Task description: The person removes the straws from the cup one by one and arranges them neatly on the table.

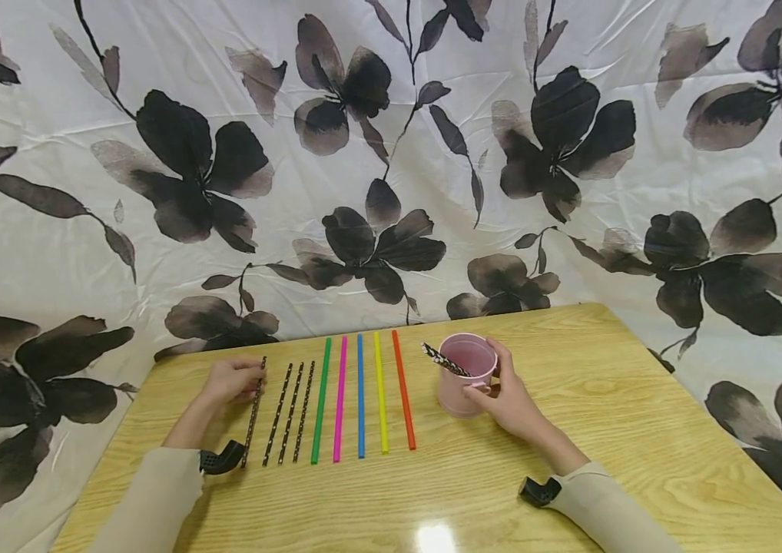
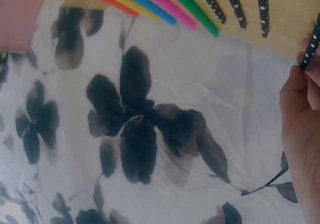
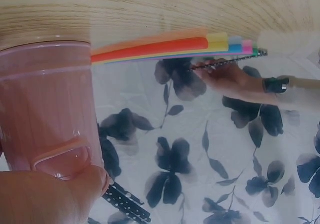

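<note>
Near its upper end, a black patterned straw [image 1: 252, 418] is pinched between the thumb and fingers of my left hand [image 1: 232, 380]. The left wrist view shows white spots on this straw [image 2: 310, 49]. On the right, my right hand [image 1: 514, 398] grips a pink cup [image 1: 457, 395] by its side and rim, thumb at the small handle [image 3: 62, 159]. Black straws with white dots [image 1: 441, 356] lean out of the cup toward the left. The cup's far side is hidden in the right wrist view.
Between the hands lie several straws in a row: black patterned ones [image 1: 289, 415], then green [image 1: 321, 399], pink [image 1: 340, 399], blue [image 1: 360, 395], yellow [image 1: 380, 392] and red [image 1: 403, 392]. The wooden table [image 1: 377, 507] ends at a floral cloth [image 1: 405, 169] behind.
</note>
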A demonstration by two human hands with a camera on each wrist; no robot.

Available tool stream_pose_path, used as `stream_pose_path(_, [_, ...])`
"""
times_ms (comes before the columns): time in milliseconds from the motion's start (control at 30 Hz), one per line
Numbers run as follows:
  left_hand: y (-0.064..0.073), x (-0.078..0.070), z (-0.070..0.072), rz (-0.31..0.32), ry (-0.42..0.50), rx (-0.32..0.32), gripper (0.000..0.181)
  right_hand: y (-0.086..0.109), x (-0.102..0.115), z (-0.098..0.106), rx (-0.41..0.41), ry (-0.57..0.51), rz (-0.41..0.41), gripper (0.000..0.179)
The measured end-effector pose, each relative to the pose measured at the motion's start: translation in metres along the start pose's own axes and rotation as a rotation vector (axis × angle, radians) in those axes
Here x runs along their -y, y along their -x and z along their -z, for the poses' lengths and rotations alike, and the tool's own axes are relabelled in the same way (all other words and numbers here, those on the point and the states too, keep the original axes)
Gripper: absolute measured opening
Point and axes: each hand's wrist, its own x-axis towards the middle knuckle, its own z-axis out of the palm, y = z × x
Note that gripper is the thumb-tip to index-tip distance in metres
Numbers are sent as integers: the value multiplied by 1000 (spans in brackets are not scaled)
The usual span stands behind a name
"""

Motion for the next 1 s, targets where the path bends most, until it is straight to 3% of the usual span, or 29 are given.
stream_pose_path(200, [2,0,-4,-13,-20,30,42,0,-1,0,-3,7,-4,86])
stream_pose_path(800, [2,-1,-17,-23,-111,13,37,0,1,0,-9,26,-7,86])
stream_pose_path(1000, [2,-3,-19,-45,-135,23,36,0,-2,-1,-14,17,31,86])
